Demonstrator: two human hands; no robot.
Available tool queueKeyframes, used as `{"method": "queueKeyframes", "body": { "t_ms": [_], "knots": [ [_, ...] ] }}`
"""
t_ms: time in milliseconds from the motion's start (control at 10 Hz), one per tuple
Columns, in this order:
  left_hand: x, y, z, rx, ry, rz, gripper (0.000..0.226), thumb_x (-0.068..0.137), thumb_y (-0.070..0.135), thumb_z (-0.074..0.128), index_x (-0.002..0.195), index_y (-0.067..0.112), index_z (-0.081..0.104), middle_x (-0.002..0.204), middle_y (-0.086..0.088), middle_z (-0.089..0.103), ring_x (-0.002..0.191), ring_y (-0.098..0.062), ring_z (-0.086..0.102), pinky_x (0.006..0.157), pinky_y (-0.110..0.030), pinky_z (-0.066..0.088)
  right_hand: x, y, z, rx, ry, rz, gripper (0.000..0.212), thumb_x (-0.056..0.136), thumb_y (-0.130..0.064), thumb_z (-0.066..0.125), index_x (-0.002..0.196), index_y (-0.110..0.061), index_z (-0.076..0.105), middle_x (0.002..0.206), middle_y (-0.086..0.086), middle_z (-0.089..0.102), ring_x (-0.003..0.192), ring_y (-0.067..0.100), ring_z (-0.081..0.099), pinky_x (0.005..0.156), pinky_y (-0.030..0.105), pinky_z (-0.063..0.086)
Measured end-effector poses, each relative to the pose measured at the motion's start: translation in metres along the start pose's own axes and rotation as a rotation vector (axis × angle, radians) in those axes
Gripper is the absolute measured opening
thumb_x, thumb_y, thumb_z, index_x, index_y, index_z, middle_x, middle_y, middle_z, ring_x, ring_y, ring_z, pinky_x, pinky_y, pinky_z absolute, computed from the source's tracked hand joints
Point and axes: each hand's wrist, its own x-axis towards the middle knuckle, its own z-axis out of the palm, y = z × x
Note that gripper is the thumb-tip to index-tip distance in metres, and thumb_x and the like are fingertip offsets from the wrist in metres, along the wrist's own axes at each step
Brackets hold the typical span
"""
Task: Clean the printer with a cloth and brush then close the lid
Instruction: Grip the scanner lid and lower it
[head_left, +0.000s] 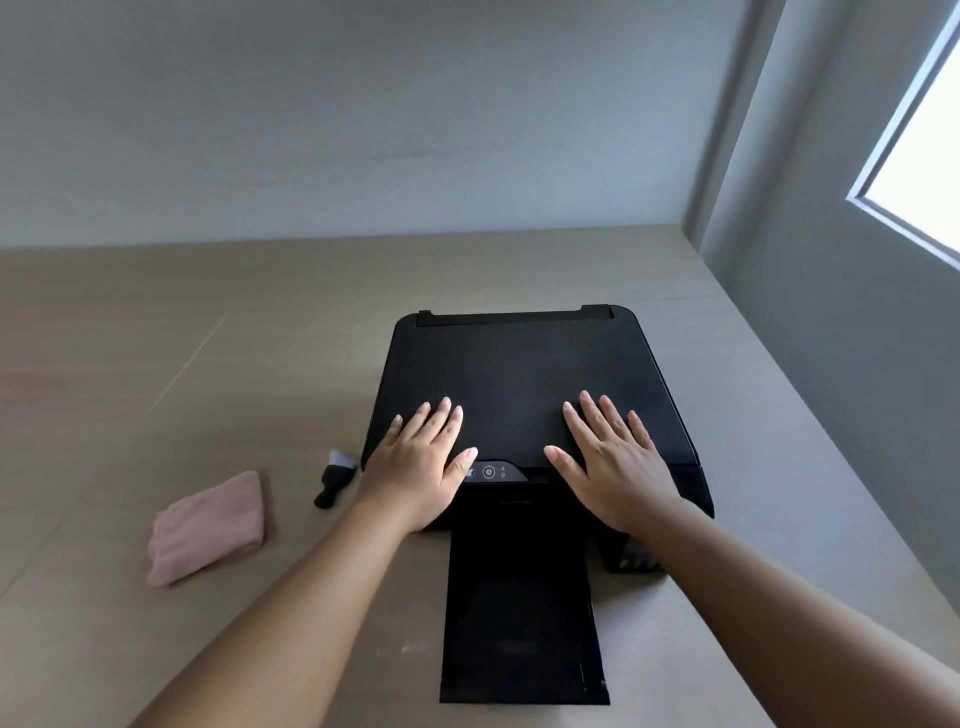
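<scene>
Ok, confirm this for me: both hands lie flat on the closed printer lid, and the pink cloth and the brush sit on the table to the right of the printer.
One thing is wrong: the cloth and brush sit to the left of the printer, not the right, as the head view shows. The rest holds: the left hand and right hand lie flat on the closed lid.

Two bare forearms are showing from the lower corners of the view, with no sleeves reaching into sight. The left hand (423, 467) and the right hand (618, 467) are wearing no gloves, rings, watches or bracelets. The fingernails are showing fairly long, rounded at the tips and pale with a light sheen. Both wrists are showing uncovered.
</scene>
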Motion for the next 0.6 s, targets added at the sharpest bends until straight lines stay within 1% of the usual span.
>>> {"method": "queueKeyframes", "body": {
  "t_ms": [100, 200, 300, 500, 600],
  "knots": [
    [0.028, -0.005, -0.009, -0.023, -0.06, -0.054, 0.066, 0.099, 0.056, 0.018, 0.155, 0.023, 0.01, 0.164, 0.002, 0.002, 0.15, -0.018, 0.002, 0.121, -0.04, 0.004, 0.029, -0.002, -0.007, -0.001, -0.029, 0.046, 0.068, 0.095, -0.061, 0.018, 0.153, -0.027, 0.009, 0.163, -0.002, 0.001, 0.15, 0.019, -0.005, 0.122, 0.044, 0.0],
    [0.043, -0.009, -0.009, -0.041, -0.089, -0.093, 0.068, 0.099, 0.056, 0.021, 0.156, 0.022, 0.007, 0.164, 0.001, -0.001, 0.15, -0.017, -0.001, 0.121, -0.041, 0.001, 0.046, -0.001, -0.009, -0.004, -0.05, 0.067, 0.066, 0.096, -0.059, 0.019, 0.153, -0.028, 0.008, 0.163, -0.003, 0.0, 0.15, 0.019, -0.005, 0.122, 0.044, 0.001],
    [0.044, -0.009, -0.001, -0.004, -0.053, -0.099, 0.07, 0.097, 0.059, 0.015, 0.155, 0.023, 0.003, 0.163, 0.002, -0.005, 0.15, -0.016, -0.006, 0.121, -0.042, -0.002, 0.049, 0.0, -0.005, -0.024, -0.012, 0.079, 0.068, 0.094, -0.061, 0.017, 0.153, -0.031, 0.005, 0.163, -0.006, -0.002, 0.15, 0.016, -0.006, 0.122, 0.043, 0.001],
    [0.044, -0.009, 0.004, 0.012, -0.026, -0.094, 0.077, 0.09, 0.064, 0.002, 0.155, 0.023, 0.002, 0.164, 0.001, -0.004, 0.15, -0.017, -0.005, 0.121, -0.042, -0.001, 0.05, -0.001, -0.004, -0.006, -0.026, 0.091, 0.069, 0.093, -0.062, 0.018, 0.153, -0.031, 0.005, 0.163, -0.006, -0.003, 0.149, 0.016, -0.007, 0.122, 0.042, 0.0],
    [0.044, -0.008, 0.003, -0.01, -0.012, -0.103, 0.071, 0.096, 0.06, 0.013, 0.155, 0.024, 0.003, 0.164, 0.001, -0.002, 0.15, -0.016, -0.004, 0.121, -0.041, -0.001, 0.049, -0.004, -0.023, 0.152, -0.112, 0.133, 0.068, 0.095, -0.057, 0.032, 0.152, -0.025, 0.017, 0.163, -0.004, 0.006, 0.15, 0.017, 0.001, 0.122, 0.043, 0.002]
  ]
}}
